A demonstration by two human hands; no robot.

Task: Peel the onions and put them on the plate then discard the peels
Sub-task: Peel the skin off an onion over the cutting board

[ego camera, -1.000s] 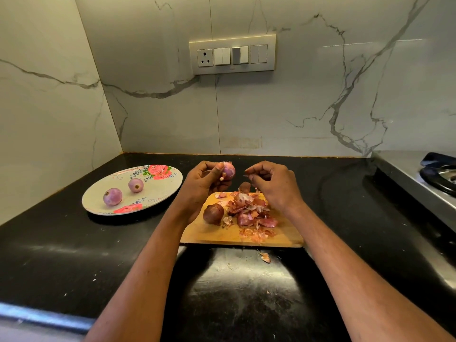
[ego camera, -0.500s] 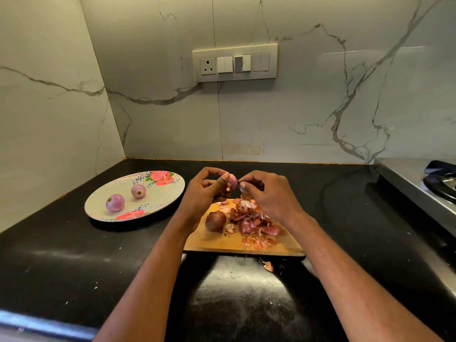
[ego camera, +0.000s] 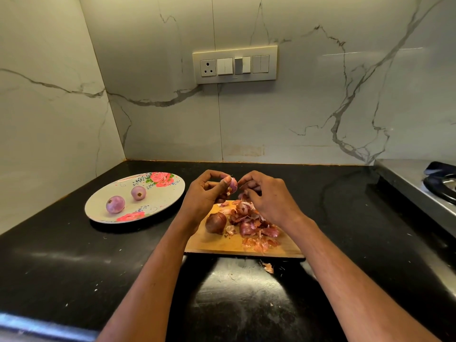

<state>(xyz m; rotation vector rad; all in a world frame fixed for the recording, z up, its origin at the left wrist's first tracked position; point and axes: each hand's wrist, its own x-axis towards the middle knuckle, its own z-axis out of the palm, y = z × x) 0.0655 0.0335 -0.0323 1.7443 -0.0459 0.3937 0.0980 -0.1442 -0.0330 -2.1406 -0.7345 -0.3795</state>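
Onion point(ego camera: 232, 184) gripped by left hand point(ego camera: 206, 193); no writing legible.

No writing, brand or number could be read anywhere in the kitchen. The plate point(ego camera: 172, 193) bore only painted roses, no words.

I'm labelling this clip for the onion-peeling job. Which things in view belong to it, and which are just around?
Part of the job:
- onion being peeled, held in the left hand
- right hand, pulling at skin
- unpeeled onion on the cutting board
- peel pile
- stray peel on the counter
- flowered plate with two peeled onions

Just around:
- switch panel
- stove
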